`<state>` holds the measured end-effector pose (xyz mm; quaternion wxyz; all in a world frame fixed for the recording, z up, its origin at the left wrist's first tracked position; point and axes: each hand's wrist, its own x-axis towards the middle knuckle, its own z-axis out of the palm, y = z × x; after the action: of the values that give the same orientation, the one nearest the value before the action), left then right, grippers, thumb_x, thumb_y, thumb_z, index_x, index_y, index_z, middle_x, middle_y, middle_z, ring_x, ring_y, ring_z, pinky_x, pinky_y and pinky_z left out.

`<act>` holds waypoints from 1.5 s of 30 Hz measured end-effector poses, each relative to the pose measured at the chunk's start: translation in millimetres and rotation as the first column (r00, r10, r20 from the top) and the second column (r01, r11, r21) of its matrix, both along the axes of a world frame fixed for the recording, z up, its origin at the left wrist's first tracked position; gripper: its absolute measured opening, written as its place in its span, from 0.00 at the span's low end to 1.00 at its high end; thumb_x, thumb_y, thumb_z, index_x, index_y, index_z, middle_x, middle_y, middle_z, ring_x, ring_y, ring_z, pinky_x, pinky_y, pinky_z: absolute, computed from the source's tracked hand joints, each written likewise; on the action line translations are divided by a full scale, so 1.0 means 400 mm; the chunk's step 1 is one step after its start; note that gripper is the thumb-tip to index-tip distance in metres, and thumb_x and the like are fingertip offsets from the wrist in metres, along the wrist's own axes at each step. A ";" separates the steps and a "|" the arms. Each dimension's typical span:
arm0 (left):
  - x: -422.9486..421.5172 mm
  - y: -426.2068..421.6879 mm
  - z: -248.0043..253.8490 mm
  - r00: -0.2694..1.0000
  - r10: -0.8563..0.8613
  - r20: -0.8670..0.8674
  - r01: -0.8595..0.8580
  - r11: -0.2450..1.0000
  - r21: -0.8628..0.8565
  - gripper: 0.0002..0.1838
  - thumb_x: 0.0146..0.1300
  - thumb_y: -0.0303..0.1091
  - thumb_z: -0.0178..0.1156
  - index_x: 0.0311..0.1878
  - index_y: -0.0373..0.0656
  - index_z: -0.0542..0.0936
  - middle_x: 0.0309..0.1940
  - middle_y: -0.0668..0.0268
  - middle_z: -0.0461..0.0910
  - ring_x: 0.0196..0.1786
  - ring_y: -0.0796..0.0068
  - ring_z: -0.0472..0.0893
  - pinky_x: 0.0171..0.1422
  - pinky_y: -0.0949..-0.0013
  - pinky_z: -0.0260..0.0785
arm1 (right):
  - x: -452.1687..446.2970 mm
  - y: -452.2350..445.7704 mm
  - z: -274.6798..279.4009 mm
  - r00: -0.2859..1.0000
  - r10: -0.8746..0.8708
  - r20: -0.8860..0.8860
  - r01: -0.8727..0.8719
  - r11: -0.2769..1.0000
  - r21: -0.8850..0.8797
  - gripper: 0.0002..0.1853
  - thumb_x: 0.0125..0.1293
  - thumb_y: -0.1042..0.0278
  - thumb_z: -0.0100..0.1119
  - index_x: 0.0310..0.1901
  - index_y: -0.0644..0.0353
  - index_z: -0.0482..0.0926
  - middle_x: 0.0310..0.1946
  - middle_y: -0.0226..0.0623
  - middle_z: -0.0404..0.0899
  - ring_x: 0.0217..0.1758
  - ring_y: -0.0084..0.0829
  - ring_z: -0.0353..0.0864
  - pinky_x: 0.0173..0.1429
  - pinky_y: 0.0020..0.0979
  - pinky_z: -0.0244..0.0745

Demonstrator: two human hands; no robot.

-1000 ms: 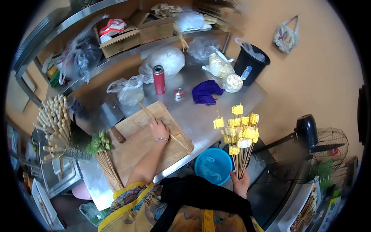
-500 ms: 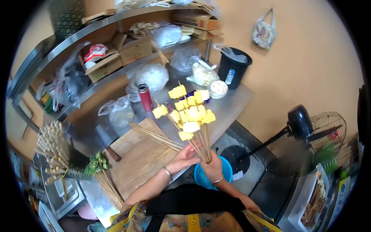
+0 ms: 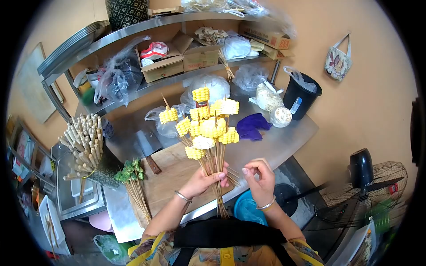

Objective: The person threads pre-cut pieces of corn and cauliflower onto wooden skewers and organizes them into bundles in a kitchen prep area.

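A bundle of corn skewers [image 3: 208, 128] stands upright in my left hand [image 3: 203, 181], whose fingers wrap round the sticks. The yellow corn pieces are at the top and the stick ends point down toward my apron. My right hand [image 3: 262, 181] is raised to the right of the bundle, fingers curled toward the thumb; whether anything is between them cannot be made out. Behind the bundle lies a wooden board [image 3: 166, 181] with some bare sticks on it. Skewers with green leaves [image 3: 132, 170] lie at the board's left edge.
A cleaver [image 3: 148, 148] lies behind the board. A pot of sticks [image 3: 106, 170] stands left. At the back are a purple cloth [image 3: 253, 126], a black bin [image 3: 301, 95] and plastic bags. A blue basin [image 3: 249, 207] is below the table edge; a fan [image 3: 361, 177] stands right.
The corn bundle has moved from the right to in front of me and passed from my right hand to my left. My right hand has come away from it. The view has shifted.
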<state>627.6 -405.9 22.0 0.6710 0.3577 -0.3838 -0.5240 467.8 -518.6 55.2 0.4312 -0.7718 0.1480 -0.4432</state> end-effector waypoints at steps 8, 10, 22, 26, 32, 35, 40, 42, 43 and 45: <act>-0.042 -0.012 0.007 0.988 -0.148 0.035 0.150 0.985 -0.086 0.21 0.67 0.40 0.54 0.56 0.38 0.66 0.34 0.69 0.71 0.32 0.80 0.71 0.36 0.74 0.66 | 0.048 0.008 0.212 0.983 -0.145 0.110 0.180 0.855 -0.487 0.18 0.48 0.79 0.67 0.43 0.63 0.76 0.38 0.39 0.71 0.34 0.28 0.71 0.37 0.25 0.68; -0.028 -0.020 0.025 0.985 -0.154 0.084 0.158 0.986 -0.049 0.20 0.67 0.41 0.54 0.55 0.38 0.67 0.34 0.68 0.71 0.31 0.81 0.71 0.35 0.76 0.65 | 0.054 0.018 0.246 0.977 -0.164 0.137 0.210 0.856 -0.473 0.20 0.48 0.74 0.68 0.46 0.61 0.76 0.40 0.43 0.70 0.41 0.41 0.72 0.44 0.35 0.69; 0.052 0.152 0.064 0.988 -0.087 0.125 0.055 0.969 0.240 0.23 0.63 0.39 0.58 0.56 0.39 0.66 0.32 0.62 0.75 0.24 0.80 0.72 0.28 0.78 0.64 | 0.023 0.068 0.153 0.990 -0.124 0.062 0.139 0.889 -0.437 0.19 0.46 0.73 0.70 0.42 0.60 0.77 0.37 0.39 0.71 0.34 0.38 0.73 0.39 0.33 0.71; 0.024 0.249 0.016 0.994 -0.007 0.113 -0.026 0.959 0.283 0.18 0.65 0.32 0.57 0.55 0.37 0.66 0.27 0.67 0.72 0.23 0.81 0.70 0.27 0.78 0.63 | -0.020 0.074 0.032 0.985 -0.066 0.158 0.092 0.982 -0.163 0.21 0.52 0.76 0.66 0.50 0.62 0.73 0.42 0.37 0.71 0.40 0.28 0.74 0.43 0.27 0.71; -0.002 0.327 -0.011 0.992 0.058 0.112 -0.095 0.928 0.359 0.21 0.62 0.30 0.60 0.55 0.34 0.65 0.31 0.69 0.70 0.23 0.82 0.71 0.28 0.78 0.65 | 0.029 0.054 0.015 0.960 0.233 0.155 -0.280 0.784 0.553 0.29 0.61 0.73 0.58 0.63 0.63 0.59 0.58 0.36 0.64 0.53 0.21 0.66 0.54 0.23 0.67; -0.015 0.364 -0.012 0.998 0.059 0.017 -0.061 0.919 0.391 0.21 0.62 0.30 0.60 0.55 0.34 0.66 0.32 0.68 0.71 0.23 0.81 0.72 0.28 0.77 0.66 | 0.054 0.054 -0.001 0.915 0.374 0.153 -0.389 0.713 0.584 0.24 0.63 0.72 0.57 0.60 0.64 0.64 0.55 0.37 0.68 0.52 0.22 0.71 0.52 0.23 0.70; -0.033 0.406 -0.044 0.992 0.087 -0.090 -0.046 0.924 0.381 0.19 0.61 0.28 0.61 0.52 0.35 0.68 0.33 0.66 0.74 0.23 0.81 0.72 0.26 0.78 0.67 | 0.069 0.081 -0.004 0.863 0.471 0.183 -0.471 0.619 0.628 0.16 0.64 0.71 0.56 0.53 0.64 0.70 0.49 0.34 0.72 0.52 0.22 0.73 0.52 0.24 0.71; -0.031 0.416 -0.048 0.993 0.114 -0.036 -0.091 0.916 0.391 0.19 0.59 0.27 0.62 0.51 0.36 0.68 0.33 0.67 0.74 0.24 0.82 0.73 0.27 0.78 0.68 | 0.077 0.090 0.006 0.838 0.480 0.259 -0.511 0.526 0.680 0.15 0.64 0.71 0.56 0.51 0.64 0.70 0.49 0.34 0.72 0.53 0.23 0.72 0.54 0.25 0.69; -0.033 0.419 -0.047 0.990 0.141 0.024 -0.138 0.907 0.399 0.19 0.58 0.26 0.63 0.50 0.36 0.68 0.33 0.67 0.74 0.24 0.82 0.73 0.28 0.78 0.69 | 0.081 0.091 0.011 0.810 0.478 0.340 -0.552 0.425 0.717 0.14 0.64 0.70 0.55 0.50 0.63 0.70 0.49 0.35 0.73 0.54 0.24 0.72 0.57 0.26 0.68; -0.041 0.425 -0.020 0.979 0.182 0.092 -0.204 0.873 0.444 0.20 0.57 0.26 0.65 0.50 0.37 0.68 0.32 0.67 0.74 0.25 0.82 0.74 0.28 0.78 0.69 | 0.083 0.085 0.010 0.813 0.512 0.279 -0.520 0.421 0.743 0.13 0.65 0.70 0.54 0.49 0.63 0.70 0.49 0.36 0.72 0.55 0.26 0.71 0.59 0.28 0.66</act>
<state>611.3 -235.9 13.9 0.6093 0.5523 -0.2302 -0.5204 501.1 -484.6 59.0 0.8414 -0.5028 0.0827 -0.1797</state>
